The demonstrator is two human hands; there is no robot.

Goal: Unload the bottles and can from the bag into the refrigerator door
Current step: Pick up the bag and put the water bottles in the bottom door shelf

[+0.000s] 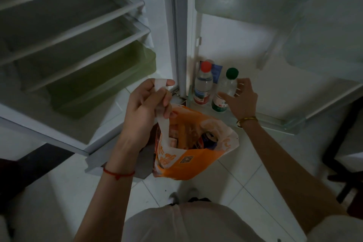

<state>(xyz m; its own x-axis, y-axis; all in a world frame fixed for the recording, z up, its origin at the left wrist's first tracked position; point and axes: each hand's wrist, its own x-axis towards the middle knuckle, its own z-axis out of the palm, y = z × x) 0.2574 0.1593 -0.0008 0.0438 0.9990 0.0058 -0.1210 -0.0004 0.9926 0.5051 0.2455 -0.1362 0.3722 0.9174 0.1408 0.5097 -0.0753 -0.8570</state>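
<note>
My left hand [145,108] grips the white handle of an orange plastic bag [188,165] and holds it up in front of the open refrigerator. A dark can [209,139] and some packets show through the bag's open mouth. Two clear water bottles stand upright in the lowest door shelf [275,122]. The red-capped bottle [203,84] is on the left. My right hand [243,100] is wrapped around the green-capped bottle [225,86] beside it, thumb on the front and fingers behind.
A clear upper door bin [225,4] sits above the bottles. The refrigerator's glass shelves [74,31] and green crisper drawer [102,82] are at the left. White tiled floor [235,186] lies below, and dark furniture legs [345,180] stand at the right.
</note>
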